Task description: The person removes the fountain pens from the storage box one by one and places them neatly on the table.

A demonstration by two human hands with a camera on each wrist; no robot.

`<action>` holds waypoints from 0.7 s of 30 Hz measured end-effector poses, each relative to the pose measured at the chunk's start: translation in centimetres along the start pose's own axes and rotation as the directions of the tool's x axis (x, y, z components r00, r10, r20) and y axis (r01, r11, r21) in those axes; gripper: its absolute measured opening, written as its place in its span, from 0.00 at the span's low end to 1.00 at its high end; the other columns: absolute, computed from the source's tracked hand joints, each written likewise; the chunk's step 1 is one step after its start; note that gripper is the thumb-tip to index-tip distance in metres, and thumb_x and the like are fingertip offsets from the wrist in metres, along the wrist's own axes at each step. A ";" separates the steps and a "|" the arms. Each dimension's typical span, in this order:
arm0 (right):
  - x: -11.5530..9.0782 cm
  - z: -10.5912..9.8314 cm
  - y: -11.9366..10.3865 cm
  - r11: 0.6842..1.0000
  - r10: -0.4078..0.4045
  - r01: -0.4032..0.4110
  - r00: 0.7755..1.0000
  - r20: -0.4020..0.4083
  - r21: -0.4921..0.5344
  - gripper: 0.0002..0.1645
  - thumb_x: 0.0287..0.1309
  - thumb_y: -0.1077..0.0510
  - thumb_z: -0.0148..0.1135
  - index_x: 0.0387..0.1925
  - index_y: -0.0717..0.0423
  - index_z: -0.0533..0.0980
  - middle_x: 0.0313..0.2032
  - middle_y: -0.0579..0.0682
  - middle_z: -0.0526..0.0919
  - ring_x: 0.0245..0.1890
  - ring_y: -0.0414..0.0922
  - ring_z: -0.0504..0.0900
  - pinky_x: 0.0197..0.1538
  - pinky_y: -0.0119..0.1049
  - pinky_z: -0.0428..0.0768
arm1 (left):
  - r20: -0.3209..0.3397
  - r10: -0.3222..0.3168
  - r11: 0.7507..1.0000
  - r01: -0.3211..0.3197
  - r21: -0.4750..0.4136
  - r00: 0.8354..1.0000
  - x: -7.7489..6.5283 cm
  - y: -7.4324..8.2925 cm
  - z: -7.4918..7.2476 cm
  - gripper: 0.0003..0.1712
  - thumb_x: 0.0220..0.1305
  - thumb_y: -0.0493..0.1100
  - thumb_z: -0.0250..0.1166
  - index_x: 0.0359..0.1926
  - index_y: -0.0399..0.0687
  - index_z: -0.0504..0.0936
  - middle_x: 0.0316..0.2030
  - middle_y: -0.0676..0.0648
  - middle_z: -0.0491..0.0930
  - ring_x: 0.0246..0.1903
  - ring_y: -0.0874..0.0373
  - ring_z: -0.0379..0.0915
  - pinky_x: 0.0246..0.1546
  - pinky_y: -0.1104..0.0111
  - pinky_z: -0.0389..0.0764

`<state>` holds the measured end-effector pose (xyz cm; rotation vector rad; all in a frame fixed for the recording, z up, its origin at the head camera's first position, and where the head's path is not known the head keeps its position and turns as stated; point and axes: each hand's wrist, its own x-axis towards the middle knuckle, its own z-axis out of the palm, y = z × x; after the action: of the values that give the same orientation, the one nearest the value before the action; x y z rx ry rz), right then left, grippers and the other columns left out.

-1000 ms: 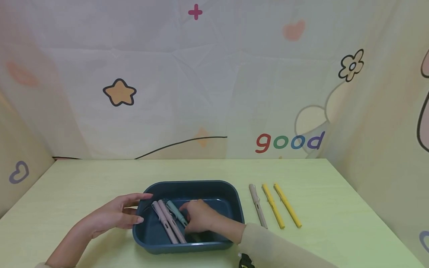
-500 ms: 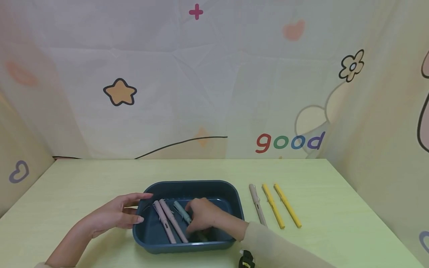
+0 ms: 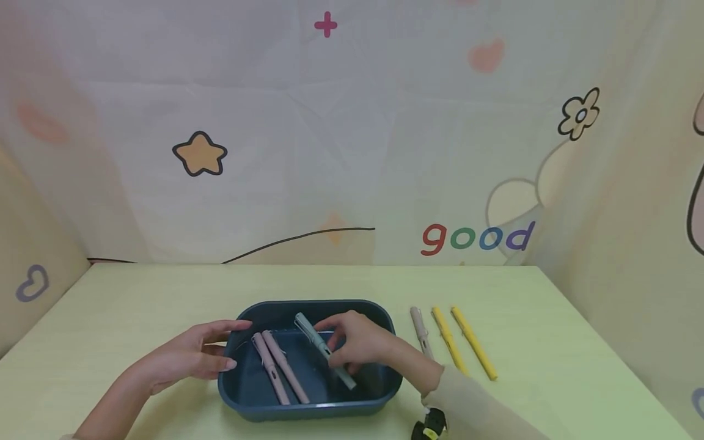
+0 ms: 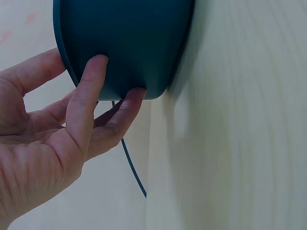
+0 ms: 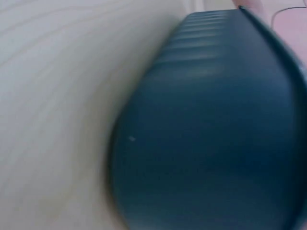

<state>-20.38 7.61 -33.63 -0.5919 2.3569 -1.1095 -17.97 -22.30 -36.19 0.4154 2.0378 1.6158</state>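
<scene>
My right hand pinches the green pen above the tray, frame centre. My left hand, fingers straight, presses the tray's left wall.

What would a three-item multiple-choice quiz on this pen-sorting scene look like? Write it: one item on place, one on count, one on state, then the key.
1. Where do the two pink plastic pens lie?
A. inside the dark blue plastic tray
B. on the pale green table, right of the tray
C. in the left hand

2. How many yellow pens lie on the table?
A. one
B. two
C. four

3. What is the right hand doing?
A. resting flat on the table
B. pressing the tray wall
C. pinching the grey-green pen above the tray

Key: 1 A, both rest on the tray floor. 2 B, two lie beside a beige pen. 3 C, its fingers are curled round the tilted pen.
</scene>
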 end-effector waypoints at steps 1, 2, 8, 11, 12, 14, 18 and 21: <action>-0.2 -0.3 0.0 1.000 -0.007 0.007 1.000 -0.003 0.016 0.32 0.41 0.72 0.64 0.54 0.59 0.72 0.27 0.49 0.77 0.17 0.41 0.77 0.20 0.35 0.79 | 0.000 0.003 1.000 -0.003 -0.001 1.000 0.0 0.0 0.0 0.40 0.56 0.36 0.63 0.66 0.36 0.54 0.62 0.26 0.54 0.51 0.47 0.70 0.44 0.53 0.76; -0.4 -0.6 0.0 0.999 -0.014 0.014 1.000 -0.009 0.036 0.33 0.41 0.72 0.65 0.55 0.59 0.71 0.28 0.50 0.77 0.17 0.41 0.77 0.21 0.36 0.79 | 0.005 0.011 1.000 -0.011 -0.003 1.000 0.0 0.0 -0.1 0.40 0.56 0.36 0.62 0.66 0.35 0.54 0.62 0.26 0.54 0.50 0.47 0.70 0.44 0.53 0.76; -1.6 -2.4 -0.1 0.990 -0.060 0.064 0.997 -0.041 0.123 0.36 0.42 0.72 0.65 0.58 0.60 0.69 0.31 0.52 0.78 0.22 0.44 0.82 0.24 0.39 0.80 | 0.004 0.014 1.000 -0.014 0.005 1.000 0.0 0.2 0.0 0.40 0.56 0.37 0.63 0.66 0.35 0.54 0.62 0.26 0.54 0.51 0.47 0.70 0.44 0.51 0.75; -2.3 -3.3 0.1 0.989 -0.061 0.070 0.996 -0.070 0.129 0.37 0.42 0.72 0.66 0.58 0.59 0.69 0.32 0.53 0.79 0.23 0.45 0.82 0.24 0.39 0.80 | 0.002 0.008 1.000 -0.008 0.009 1.000 -0.1 0.3 0.0 0.40 0.56 0.37 0.63 0.66 0.36 0.54 0.62 0.25 0.54 0.51 0.46 0.70 0.45 0.50 0.74; -2.5 -3.6 0.1 0.989 -0.060 0.070 0.995 -0.081 0.127 0.36 0.42 0.72 0.66 0.58 0.59 0.69 0.32 0.53 0.79 0.23 0.45 0.82 0.24 0.40 0.80 | 0.002 0.006 1.000 -0.006 0.010 1.000 -0.1 0.3 0.0 0.40 0.56 0.37 0.63 0.66 0.36 0.54 0.62 0.25 0.54 0.51 0.46 0.70 0.45 0.50 0.74; -2.9 -4.3 0.3 0.991 -0.057 0.068 0.993 -0.102 0.114 0.36 0.42 0.71 0.66 0.58 0.59 0.69 0.32 0.53 0.78 0.23 0.44 0.82 0.25 0.40 0.80 | 0.004 0.006 1.000 -0.006 0.008 1.000 -0.1 0.3 0.0 0.40 0.56 0.37 0.63 0.66 0.35 0.54 0.62 0.25 0.54 0.51 0.46 0.70 0.45 0.51 0.75; -3.8 -5.6 0.8 0.993 -0.041 0.055 0.990 -0.131 0.105 0.35 0.44 0.70 0.66 0.58 0.58 0.69 0.33 0.55 0.78 0.23 0.45 0.81 0.26 0.40 0.81 | 0.006 0.006 1.000 -0.006 0.001 1.000 -0.2 0.4 0.1 0.40 0.56 0.37 0.63 0.66 0.35 0.54 0.62 0.25 0.54 0.51 0.47 0.70 0.45 0.52 0.75; -4.5 -6.6 1.1 0.995 -0.020 0.035 0.988 -0.153 0.092 0.36 0.45 0.68 0.66 0.59 0.58 0.68 0.34 0.55 0.78 0.24 0.45 0.81 0.27 0.40 0.81 | 0.006 0.006 1.000 -0.006 0.001 1.000 -0.2 0.4 0.0 0.40 0.56 0.37 0.63 0.66 0.35 0.54 0.62 0.25 0.54 0.51 0.47 0.70 0.45 0.52 0.75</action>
<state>-20.79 14.66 -29.83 -0.5242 2.4133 -1.3132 -17.81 -22.29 -35.81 0.4269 2.0347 1.6153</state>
